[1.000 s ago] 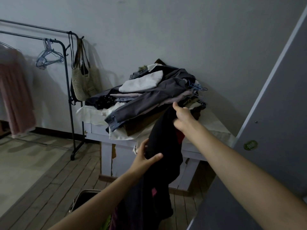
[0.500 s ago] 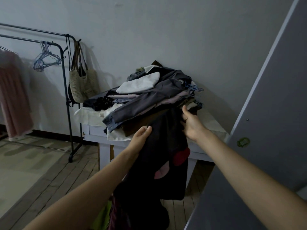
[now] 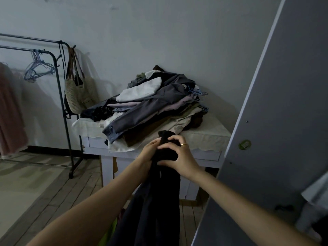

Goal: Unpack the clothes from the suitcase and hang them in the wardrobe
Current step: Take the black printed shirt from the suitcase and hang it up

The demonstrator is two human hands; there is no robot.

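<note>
A long black garment (image 3: pixel 156 201) hangs down in front of me, bunched at its top. My left hand (image 3: pixel 148 151) grips the bunched top from the left. My right hand (image 3: pixel 179 157), a ring on one finger, curls its fingers round the same bunch from the right. Both hands are close together, just in front of the white table's edge (image 3: pixel 209 153). Behind them a heap of clothes (image 3: pixel 152 107), some on blue hangers, lies on the table. The suitcase is hidden below.
A black clothes rail (image 3: pixel 63 107) stands at the left with empty hangers (image 3: pixel 38 70), a woven bag (image 3: pixel 78 95) and a pink garment (image 3: pixel 8 110). The grey wardrobe door (image 3: pixel 276 121) stands open at the right. The floor is wooden boards.
My hands were apart, spreading the black garment's top in front of the heap. They have come together lower down and bunched its top between them.
</note>
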